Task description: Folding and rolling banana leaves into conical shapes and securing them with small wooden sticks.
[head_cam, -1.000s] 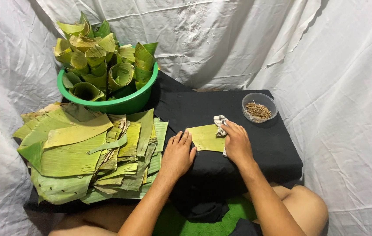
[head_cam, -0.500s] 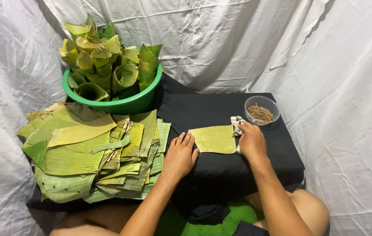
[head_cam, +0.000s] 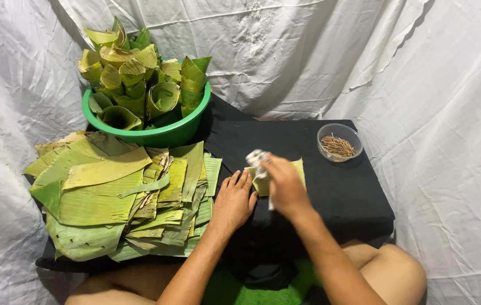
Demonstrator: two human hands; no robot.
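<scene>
Green leaf piece under right hand

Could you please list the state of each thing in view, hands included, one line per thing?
Green basin: upright, heaped with rolled leaf cones.
Leaf stack: flat, loosely piled left of the hands.
Leaf piece: flat on the black cloth, mostly under the right hand.
Clear bowl: upright, holds thin sticks.
Left hand: open, palm down.
Right hand: closed on a pale cloth.

Leaf piece and pale cloth
Small yellow-green leaf piece lies flat beneath the fingers; crumpled pale cloth sits at their tips.
</scene>
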